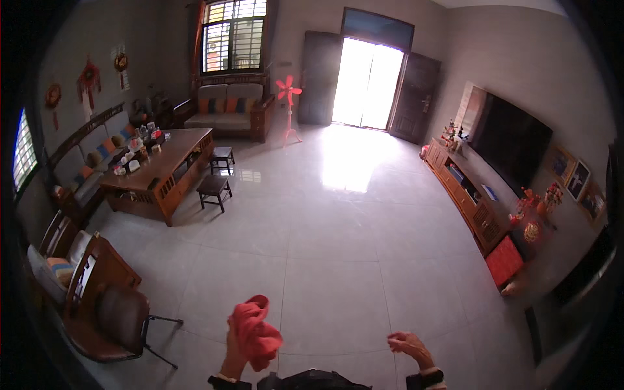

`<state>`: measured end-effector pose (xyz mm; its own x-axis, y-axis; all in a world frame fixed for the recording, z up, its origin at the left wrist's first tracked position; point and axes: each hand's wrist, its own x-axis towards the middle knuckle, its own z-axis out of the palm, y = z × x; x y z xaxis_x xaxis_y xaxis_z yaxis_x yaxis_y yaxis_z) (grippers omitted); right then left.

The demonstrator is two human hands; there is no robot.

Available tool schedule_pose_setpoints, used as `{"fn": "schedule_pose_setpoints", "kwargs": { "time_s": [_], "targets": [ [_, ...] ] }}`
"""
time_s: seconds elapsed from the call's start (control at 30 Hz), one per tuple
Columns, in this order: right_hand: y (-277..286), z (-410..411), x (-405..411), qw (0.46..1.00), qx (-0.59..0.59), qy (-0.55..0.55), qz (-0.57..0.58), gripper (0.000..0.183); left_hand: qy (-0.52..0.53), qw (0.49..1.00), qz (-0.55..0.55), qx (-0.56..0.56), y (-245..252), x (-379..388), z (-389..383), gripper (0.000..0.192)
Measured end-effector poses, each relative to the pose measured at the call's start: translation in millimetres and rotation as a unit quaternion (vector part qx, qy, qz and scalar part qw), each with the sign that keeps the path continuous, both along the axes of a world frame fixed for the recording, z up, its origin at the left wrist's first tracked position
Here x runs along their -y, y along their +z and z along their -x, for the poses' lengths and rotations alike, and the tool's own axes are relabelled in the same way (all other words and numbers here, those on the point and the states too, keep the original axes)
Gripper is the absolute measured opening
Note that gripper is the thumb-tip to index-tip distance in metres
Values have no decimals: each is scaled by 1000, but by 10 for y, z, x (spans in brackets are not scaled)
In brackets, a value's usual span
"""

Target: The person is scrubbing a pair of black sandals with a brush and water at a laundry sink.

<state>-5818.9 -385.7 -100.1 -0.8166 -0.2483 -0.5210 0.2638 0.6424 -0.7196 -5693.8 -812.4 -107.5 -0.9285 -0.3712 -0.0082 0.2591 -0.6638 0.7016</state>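
Observation:
A crumpled red cloth [256, 334] hangs bunched in my left hand [234, 347], at the bottom of the view left of centre. The cloth covers most of that hand's fingers. To the right, my right hand [409, 346] is held above the floor with its fingers loosely bent and nothing visible in it. Both hands are apart from the furniture. Below them, the pale tiled floor [331, 292] stretches out ahead of me.
At left stand a brown chair [122, 317], a wooden coffee table [180, 144] with items on it, and two stools [214, 186]. A red fan [289, 112] stands near the open doorway [368, 83]. Along the right wall runs a TV cabinet [463, 185] below a television [509, 139].

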Motion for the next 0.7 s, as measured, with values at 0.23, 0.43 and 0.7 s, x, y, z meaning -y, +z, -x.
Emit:
{"fn": "schedule_pose_setpoints", "kwargs": {
  "time_s": [0.23, 0.43, 0.7],
  "targets": [
    [-98, 1839, 1538, 949, -178, 260, 10, 30, 120, 981, -136, 71, -126, 866, 667, 58],
    [-58, 2844, 2304, 920, -190, 343, 16, 29, 97, 990, -101, 35, -330, 1637, 1841, 49],
    [-214, 3598, 1507, 996, -3, -74, 43, 32, -205, 969, -136, -14, -250, 1888, 4193, 62]
  ]
}}
